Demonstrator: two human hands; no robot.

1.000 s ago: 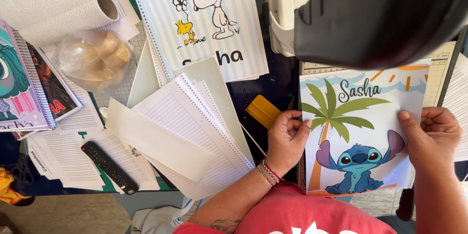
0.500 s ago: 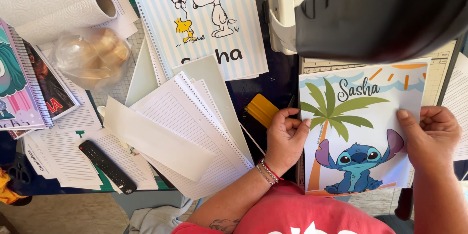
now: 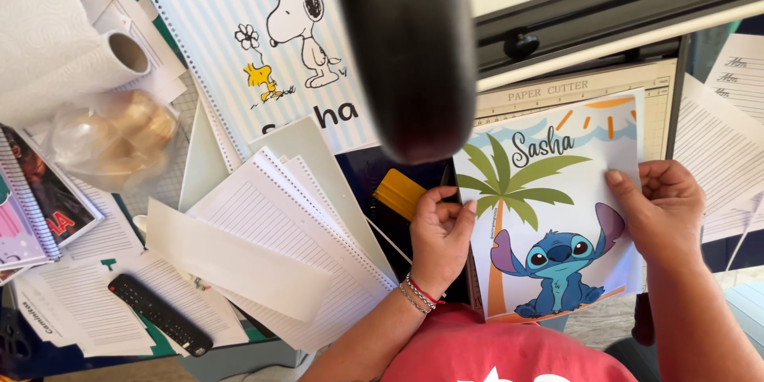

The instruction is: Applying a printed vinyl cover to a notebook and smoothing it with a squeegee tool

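Both hands are pinched on the print (image 3: 557, 215), a cartoon sheet with a palm tree: left hand (image 3: 438, 235) clamps its left edge, right hand (image 3: 660, 211) its right edge. It sits over the paper cutter (image 3: 557, 87) at the desk's right side. Lined pages (image 3: 278, 231) and a remote (image 3: 159, 314) lie left.

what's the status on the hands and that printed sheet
Left hand and right hand each pinch a side edge of the printed sheet. Sheet over the paper cutter. Dark blurred object overhead.
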